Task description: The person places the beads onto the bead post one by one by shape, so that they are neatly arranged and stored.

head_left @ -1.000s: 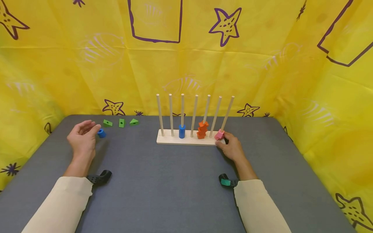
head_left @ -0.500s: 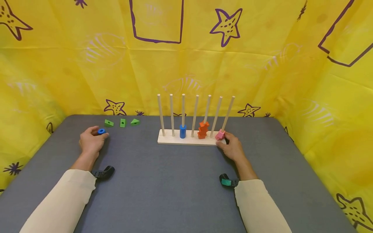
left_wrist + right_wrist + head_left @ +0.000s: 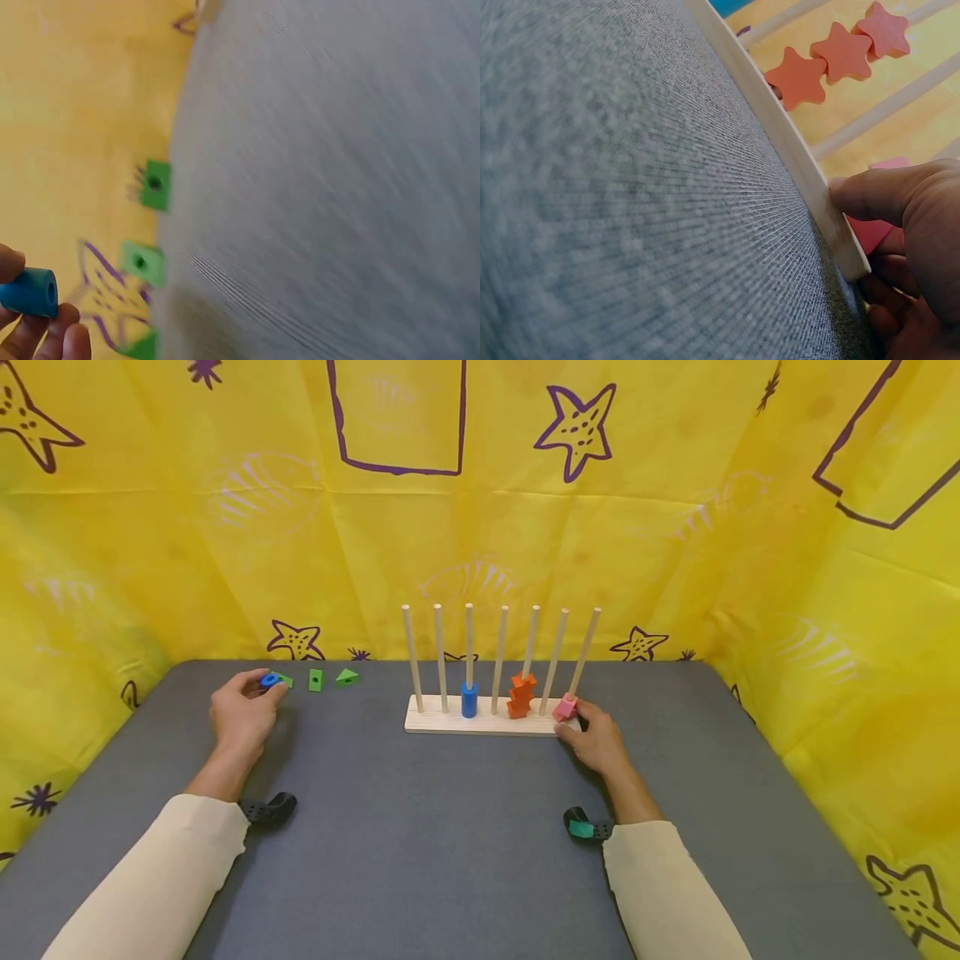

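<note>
My left hand pinches a small blue cylinder bead at far left and holds it just above the grey table. In the left wrist view the bead sits between my fingertips. A wooden base with seven upright pegs stands at centre. It carries a blue cylinder, stacked orange stars and a pink block. My right hand grips the base's right end. In the right wrist view my thumb lies on the base's edge.
Three green pieces lie in a row at the table's back left, just beyond my left hand; they also show in the left wrist view. Yellow cloth walls with purple stars enclose the table on three sides.
My left hand closed on the blue bead, picked it up and moved it back toward the green pieces. The right hand stayed on the base.
</note>
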`<state>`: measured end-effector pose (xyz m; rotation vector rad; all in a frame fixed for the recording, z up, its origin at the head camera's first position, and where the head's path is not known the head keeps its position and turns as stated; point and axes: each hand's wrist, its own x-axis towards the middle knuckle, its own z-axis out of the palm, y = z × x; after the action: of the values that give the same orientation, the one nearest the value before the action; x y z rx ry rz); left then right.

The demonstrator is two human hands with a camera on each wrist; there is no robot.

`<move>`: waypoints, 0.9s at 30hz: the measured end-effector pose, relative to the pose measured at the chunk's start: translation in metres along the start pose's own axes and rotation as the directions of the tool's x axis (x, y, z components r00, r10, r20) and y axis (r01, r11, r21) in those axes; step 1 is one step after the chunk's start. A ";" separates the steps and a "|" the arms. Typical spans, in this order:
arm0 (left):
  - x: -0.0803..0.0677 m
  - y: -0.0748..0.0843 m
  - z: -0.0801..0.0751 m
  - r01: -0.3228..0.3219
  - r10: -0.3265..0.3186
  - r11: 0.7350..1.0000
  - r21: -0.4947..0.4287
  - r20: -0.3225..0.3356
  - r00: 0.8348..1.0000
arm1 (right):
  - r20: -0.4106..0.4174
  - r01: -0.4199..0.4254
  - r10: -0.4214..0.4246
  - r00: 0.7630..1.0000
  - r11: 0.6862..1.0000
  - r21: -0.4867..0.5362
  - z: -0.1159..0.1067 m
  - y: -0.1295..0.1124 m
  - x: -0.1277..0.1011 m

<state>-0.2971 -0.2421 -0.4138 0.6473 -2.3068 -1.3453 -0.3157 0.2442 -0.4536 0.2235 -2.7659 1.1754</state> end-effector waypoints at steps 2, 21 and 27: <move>-0.005 0.013 0.001 -0.053 0.053 0.998 -0.018 0.016 0.998 | -0.002 -0.001 0.001 1.000 1.000 0.003 0.000 0.001 0.000; -0.054 0.144 0.010 -0.449 0.496 0.841 -0.303 0.099 0.863 | 0.008 -0.009 0.009 1.000 1.000 0.008 0.000 -0.001 0.000; -0.066 0.179 0.023 -0.490 0.563 0.786 -0.376 0.111 0.819 | 0.011 -0.008 0.008 1.000 1.000 0.011 0.000 -0.001 0.000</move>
<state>-0.2902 -0.1111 -0.2735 -0.2680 -2.1012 -1.5094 -0.3154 0.2440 -0.4529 0.2208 -2.7729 1.1945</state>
